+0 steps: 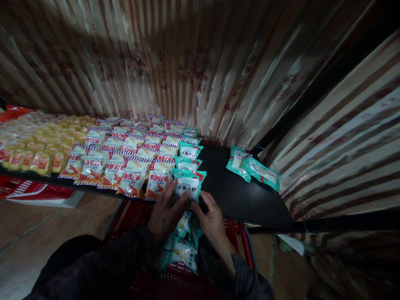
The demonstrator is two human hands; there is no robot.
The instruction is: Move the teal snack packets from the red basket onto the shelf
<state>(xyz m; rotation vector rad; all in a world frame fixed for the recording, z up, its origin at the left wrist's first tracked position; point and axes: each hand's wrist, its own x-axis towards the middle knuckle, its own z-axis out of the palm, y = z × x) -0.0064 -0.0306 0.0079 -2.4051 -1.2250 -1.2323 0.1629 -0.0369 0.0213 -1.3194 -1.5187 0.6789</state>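
Fingers of the left hand and right hand grasp a green packet at the front edge of the black shelf, lining it up, I'd say, so the next move likely calls for gentle release.

My left fingers and right fingers hold a teal packet (front of its row) at the black shelf.

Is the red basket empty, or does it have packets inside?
Not empty: teal packets show inside the red basket. How full, I cannot tell: the dark sleeves hide part.
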